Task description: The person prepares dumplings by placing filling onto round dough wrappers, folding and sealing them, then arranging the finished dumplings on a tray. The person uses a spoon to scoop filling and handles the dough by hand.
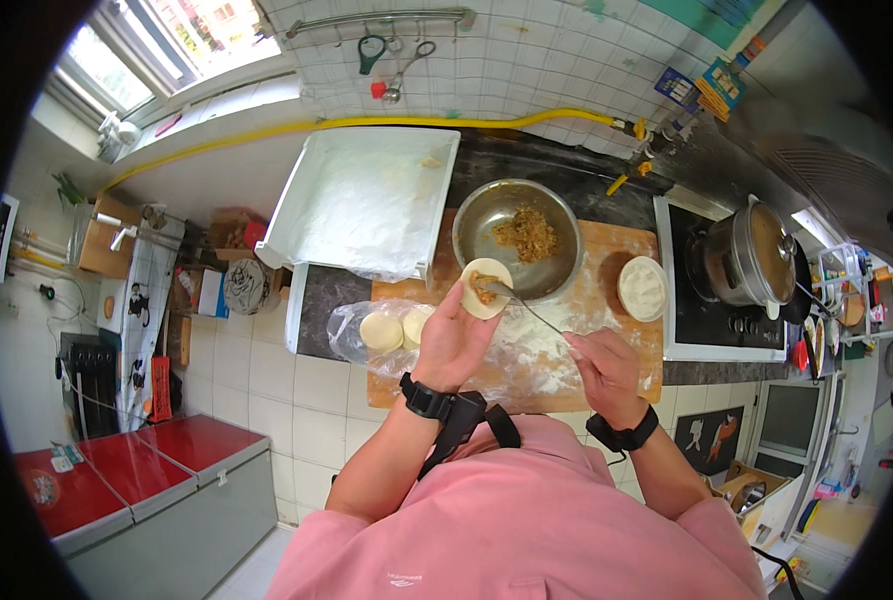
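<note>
My left hand [457,337] holds a round dough wrapper [489,301] across its palm and fingers, with some brown chopped filling [482,282] on it. A metal spoon [534,312] is gripped by its handle in my right hand [604,367], and its bowl end rests on that filling. Just beyond the wrapper stands a steel mixing bowl [469,217] holding more filling [527,234]. To the left of my left hand, round dough pieces [381,331] lie on clear plastic film [346,319]. Loose flour [529,352] covers part of the wooden board [645,375].
A floured white tray [371,202] stands beyond the board at the left. The bowl of flour [643,289] sits at the board's right. Farther right, a lidded steel pot [746,251] is on the black cooktop [690,322]. A yellow hose [446,122] runs along the wall.
</note>
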Motion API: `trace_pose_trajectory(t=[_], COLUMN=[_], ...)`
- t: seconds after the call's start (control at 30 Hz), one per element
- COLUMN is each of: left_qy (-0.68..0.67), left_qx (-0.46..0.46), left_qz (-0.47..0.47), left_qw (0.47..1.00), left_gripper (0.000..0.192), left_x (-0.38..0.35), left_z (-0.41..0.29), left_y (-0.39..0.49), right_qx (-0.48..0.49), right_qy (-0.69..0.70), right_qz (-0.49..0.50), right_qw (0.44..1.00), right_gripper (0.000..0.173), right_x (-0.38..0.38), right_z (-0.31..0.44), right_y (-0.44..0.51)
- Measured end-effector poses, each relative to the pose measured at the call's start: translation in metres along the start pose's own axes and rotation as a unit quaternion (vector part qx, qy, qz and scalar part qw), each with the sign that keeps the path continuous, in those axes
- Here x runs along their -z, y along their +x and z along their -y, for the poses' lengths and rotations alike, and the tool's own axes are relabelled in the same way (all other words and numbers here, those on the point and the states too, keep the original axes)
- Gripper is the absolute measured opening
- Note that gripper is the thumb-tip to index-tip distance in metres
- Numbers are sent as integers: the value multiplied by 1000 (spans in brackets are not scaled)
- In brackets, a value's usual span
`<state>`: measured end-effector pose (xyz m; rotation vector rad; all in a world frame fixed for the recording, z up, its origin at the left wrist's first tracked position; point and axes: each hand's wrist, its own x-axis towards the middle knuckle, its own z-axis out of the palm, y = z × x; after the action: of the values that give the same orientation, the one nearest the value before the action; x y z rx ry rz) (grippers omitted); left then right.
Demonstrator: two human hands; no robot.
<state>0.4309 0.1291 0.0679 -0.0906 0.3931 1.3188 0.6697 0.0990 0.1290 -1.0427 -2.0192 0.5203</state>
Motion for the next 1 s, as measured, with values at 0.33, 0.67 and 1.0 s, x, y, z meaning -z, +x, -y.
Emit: trace_pose_trajectory(t=[0.33,0.67,1.0], left_qy=[-13,1,14], left_qx=[-17,3,12], left_qz=[-31,-15,-24], left_qw=[999,1000,1000], left_gripper=[43,40,40], left_x=[21,-9,-46], left_z=[-13,-15,-8], left_y=[-16,-49,-64], right_qx=[-150,-114,-167], right_qy=[-47,-260,-50], right_qz=[-72,112,2], right_qw=[985,952,985], right_gripper=[19,30,40], right_x=[-38,-80,-34], right_z=[-81,-137,-33], right_y=[-9,-10,9])
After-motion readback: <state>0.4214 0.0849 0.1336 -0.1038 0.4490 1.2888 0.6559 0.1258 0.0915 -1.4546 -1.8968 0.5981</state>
